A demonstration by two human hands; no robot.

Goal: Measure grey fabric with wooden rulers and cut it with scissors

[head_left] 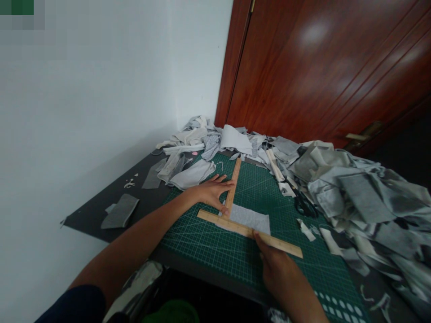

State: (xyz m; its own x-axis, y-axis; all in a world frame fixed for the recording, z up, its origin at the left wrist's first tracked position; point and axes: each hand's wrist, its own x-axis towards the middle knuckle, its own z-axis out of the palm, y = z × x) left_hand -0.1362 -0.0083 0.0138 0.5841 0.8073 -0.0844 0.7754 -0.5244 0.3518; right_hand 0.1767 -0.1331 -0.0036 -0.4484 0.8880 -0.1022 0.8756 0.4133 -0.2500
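Where scraps pile up, green cutting mat (215, 251).

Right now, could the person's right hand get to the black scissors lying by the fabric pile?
Probably yes. The right hand rests on the wooden ruler, and only open green mat with small scraps lies between it and the scissors.

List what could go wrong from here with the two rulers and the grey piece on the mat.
1. The left hand presses only the near end of the upright ruler; its far end could swing off square.
2. The right hand touches the long ruler at one spot, so it may slide on the grey fabric piece.
3. The scrap pile crowds the cutting mat and could spill in.
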